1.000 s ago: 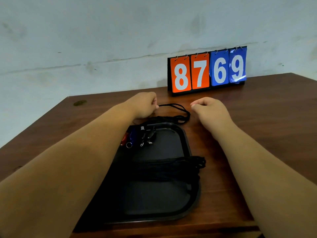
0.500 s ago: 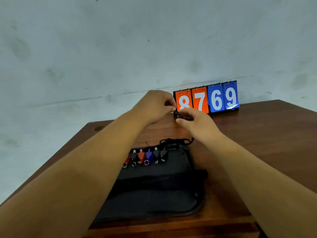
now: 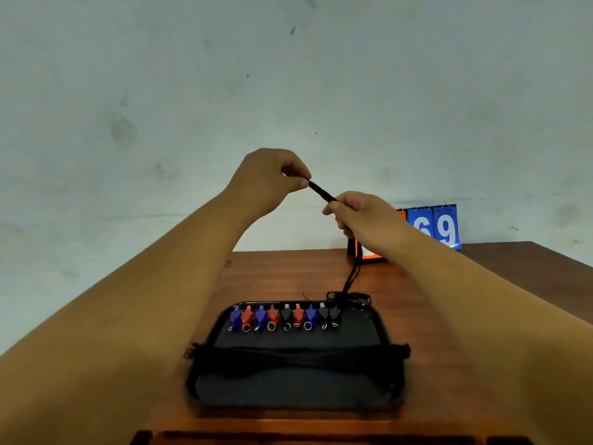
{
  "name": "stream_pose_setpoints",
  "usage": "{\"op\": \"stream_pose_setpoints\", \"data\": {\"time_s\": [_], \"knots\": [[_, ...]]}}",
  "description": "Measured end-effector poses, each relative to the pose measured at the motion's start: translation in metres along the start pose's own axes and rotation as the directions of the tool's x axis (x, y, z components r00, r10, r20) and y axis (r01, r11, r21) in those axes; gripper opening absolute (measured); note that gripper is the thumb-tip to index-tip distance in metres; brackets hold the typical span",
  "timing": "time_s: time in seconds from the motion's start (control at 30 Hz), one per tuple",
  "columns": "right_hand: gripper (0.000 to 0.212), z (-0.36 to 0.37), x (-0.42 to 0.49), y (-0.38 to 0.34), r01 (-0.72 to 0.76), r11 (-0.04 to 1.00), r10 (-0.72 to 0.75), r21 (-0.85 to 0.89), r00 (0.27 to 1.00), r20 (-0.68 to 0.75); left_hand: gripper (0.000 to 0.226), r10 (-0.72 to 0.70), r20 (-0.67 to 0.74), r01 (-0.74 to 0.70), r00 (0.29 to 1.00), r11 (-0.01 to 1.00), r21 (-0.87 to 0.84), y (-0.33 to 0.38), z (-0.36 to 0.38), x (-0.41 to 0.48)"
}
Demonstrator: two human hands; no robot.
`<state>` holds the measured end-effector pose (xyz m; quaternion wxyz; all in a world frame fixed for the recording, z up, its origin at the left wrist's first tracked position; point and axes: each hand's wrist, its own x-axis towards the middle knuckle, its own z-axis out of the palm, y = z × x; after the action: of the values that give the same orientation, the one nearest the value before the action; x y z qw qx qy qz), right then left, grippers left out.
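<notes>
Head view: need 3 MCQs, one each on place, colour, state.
1. Where on the tray is the row of whistles? A near edge; B far edge; C middle.
2. What colour are the score cards reading 6 and 9? A green; B yellow; C blue.
3. How is the black cord? A gripped by left hand and right hand, up above the table; B lying loose on the table; C held by the left hand alone.

B: the row lines the rim farthest from the person.
C: white digits on blue.
A: both hands hold it in the air, strands hanging toward the tray.
</notes>
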<state>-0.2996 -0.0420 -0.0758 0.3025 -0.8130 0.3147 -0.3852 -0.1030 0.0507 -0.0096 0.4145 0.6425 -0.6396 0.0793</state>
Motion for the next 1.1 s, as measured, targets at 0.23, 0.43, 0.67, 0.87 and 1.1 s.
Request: {"op": "stream_pose_setpoints", "data": {"time_s": [0.23, 0.43, 0.67, 0.87, 1.1], "knots": [[0.035, 0.001, -0.005, -0.024, 0.019, 0.996, -0.026, 0.086, 0.996, 0.084, 0.007, -0.082, -0.044, 0.077, 0.996, 0.993, -0.088, -0.018, -0.042, -0.021], [0.031, -0.003, -0.020, -0.023, -0.005, 0.990, -0.018, 0.139, 0.987, 0.160, 0.005, -0.174, -0.039, 0.162, 0.984, 0.965, -0.207, -0.045, -0.058, -0.053], [0.032, 0.000, -0.035, -0.005, -0.054, 0.996, 0.034, 0.072, 0.966, 0.257, 0.006, -0.270, -0.031, 0.255, 0.962, 0.937, -0.238, -0.071, -0.057, -0.093], [0.035, 0.003, -0.060, 0.017, -0.056, 0.998, 0.053, -0.001, 0.942, 0.331, 0.008, -0.317, -0.007, 0.304, 0.949, 0.916, -0.261, -0.095, -0.043, -0.136], [0.034, 0.000, -0.095, 0.051, -0.090, 0.983, 0.140, -0.161, 0.932, 0.336, 0.022, -0.381, 0.032, 0.380, 0.924, 0.908, -0.179, -0.124, -0.026, -0.182]]}}
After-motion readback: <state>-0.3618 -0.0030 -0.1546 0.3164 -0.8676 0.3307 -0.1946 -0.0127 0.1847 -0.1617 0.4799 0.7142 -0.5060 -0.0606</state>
